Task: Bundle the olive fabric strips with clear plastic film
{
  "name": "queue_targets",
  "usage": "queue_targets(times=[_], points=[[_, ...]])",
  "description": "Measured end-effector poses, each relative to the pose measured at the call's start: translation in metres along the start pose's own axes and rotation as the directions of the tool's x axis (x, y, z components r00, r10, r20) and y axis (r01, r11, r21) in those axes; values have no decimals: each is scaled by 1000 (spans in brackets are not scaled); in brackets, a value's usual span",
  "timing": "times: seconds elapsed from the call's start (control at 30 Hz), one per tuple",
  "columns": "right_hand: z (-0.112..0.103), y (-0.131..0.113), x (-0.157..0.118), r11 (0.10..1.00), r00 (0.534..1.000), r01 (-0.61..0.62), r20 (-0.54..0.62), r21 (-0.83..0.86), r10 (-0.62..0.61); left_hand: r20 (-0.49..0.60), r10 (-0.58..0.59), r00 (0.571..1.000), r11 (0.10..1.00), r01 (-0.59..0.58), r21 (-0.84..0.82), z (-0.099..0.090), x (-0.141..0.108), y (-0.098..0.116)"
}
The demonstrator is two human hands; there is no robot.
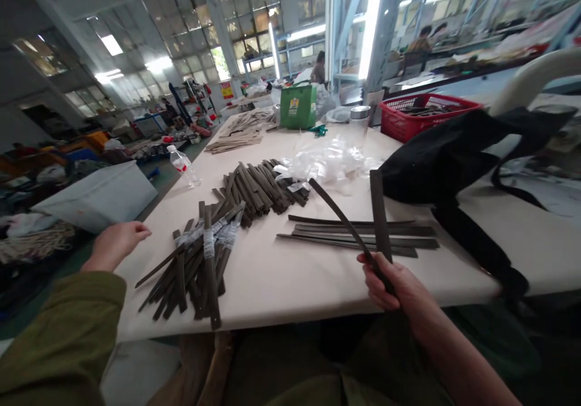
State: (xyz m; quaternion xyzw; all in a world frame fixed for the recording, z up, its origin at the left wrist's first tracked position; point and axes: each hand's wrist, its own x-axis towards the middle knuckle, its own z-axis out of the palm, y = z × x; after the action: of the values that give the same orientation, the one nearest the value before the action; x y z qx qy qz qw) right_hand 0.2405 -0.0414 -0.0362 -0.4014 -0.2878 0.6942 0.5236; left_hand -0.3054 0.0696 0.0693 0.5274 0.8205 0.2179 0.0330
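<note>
Two dark fabric strips (379, 212) are gripped in my right hand (385, 282), spreading upward in a V above the table's front edge. Just beyond that hand, several similar loose strips (358, 232) lie flat. My left hand (117, 244) is at the table's left edge with its fingers pinched together; whether anything is between them is hidden. To its right is a messy pile of strip bundles (200, 267), some wrapped with clear plastic. Behind that pile lies a larger heap of dark strips (258, 191).
Clear plastic bags (329, 163) lie mid-table (272, 285). A water bottle (184, 167) stands at the left edge. Farther back are lighter strips (240, 137), a green bag (297, 106) and a red basket (424, 115). Black cloth (436, 158) covers the right side. People sit in the background.
</note>
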Motion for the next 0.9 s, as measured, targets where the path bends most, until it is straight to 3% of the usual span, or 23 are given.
queue_targets(times=[0.1,0.23,0.33,0.47,0.63,0.77,0.9], points=[[-3,-11,1,997,996,64,-63,-45,-67,108,39,993,973,-63,221,6,-1,38],[-13,-18,4,984,979,161,-117,-78,-169,91,245,965,961,-255,111,30,-3,110],[-25,-18,7,972,959,227,-160,-53,-233,116,428,896,903,-429,-14,56,-11,168],[-33,-15,10,962,937,270,-218,-41,-272,277,568,775,822,-518,-236,104,-30,241],[-33,-10,12,949,933,279,-190,-147,-304,439,603,667,792,-569,-223,180,-65,312],[-32,-8,11,941,933,284,-175,-185,-316,433,580,690,799,-586,-136,222,-93,343],[-32,-8,10,938,931,285,-176,-196,-319,376,581,722,807,-571,-151,232,-102,348]])
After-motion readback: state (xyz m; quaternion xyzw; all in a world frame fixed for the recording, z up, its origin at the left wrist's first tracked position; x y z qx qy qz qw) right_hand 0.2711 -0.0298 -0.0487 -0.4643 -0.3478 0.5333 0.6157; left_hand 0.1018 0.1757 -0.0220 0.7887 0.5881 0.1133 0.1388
